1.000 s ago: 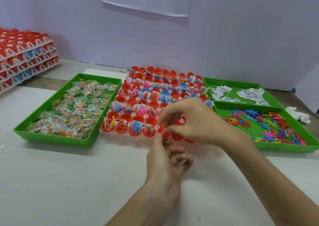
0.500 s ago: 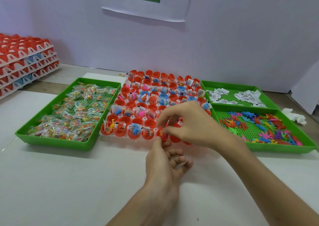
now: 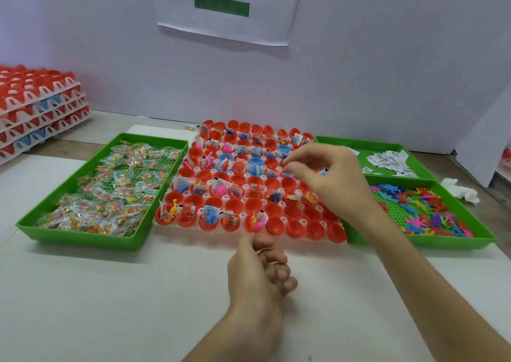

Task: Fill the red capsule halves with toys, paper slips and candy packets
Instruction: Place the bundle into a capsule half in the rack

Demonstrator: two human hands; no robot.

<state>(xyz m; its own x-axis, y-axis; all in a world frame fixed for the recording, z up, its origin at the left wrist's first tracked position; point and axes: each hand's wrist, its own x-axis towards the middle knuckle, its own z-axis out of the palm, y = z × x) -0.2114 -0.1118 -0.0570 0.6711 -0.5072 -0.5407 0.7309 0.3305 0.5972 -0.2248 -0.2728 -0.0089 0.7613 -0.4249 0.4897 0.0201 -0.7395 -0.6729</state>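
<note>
Glossy red plastic capsule halves (image 3: 274, 224) stood upright in a white moulded tray (image 3: 243, 216) at the centre of the white desk (image 3: 83, 292), mouths up, right hand (image 3: 329, 179) held above at 2 o'clock, grip pinched, contents untellable, left hand (image 3: 257, 270) rested at 6 o'clock, grip loosely curled, hold untellable, crinkly clear candy packets (image 3: 110, 190) at 9 o'clock

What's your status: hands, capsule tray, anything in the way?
Left hand curled in front of the red plastic capsule halves, hold unclear. Right hand above them, fingertips pinched. Front-right ones empty. Nothing in the way.
</note>
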